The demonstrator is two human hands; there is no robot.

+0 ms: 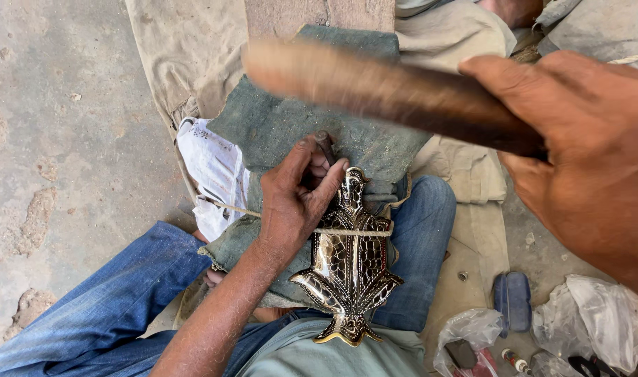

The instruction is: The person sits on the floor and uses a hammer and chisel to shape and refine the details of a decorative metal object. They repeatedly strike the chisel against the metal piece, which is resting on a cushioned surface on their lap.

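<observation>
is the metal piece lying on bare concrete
No, the metal piece rests on a green cloth pad over the person's lap, tied down with a string.

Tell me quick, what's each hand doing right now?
Left hand: closed on a punch, set against the metal piece.
Right hand: closed on a wooden mallet, raised, blurred.

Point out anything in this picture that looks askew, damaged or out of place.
Nothing looks damaged or spilled. The shiny patterned metal piece lies on a grey-green cloth pad, tied down by a string. The left hand holds a small metal punch to it; the right hand lifts a blurred wooden mallet.
</observation>
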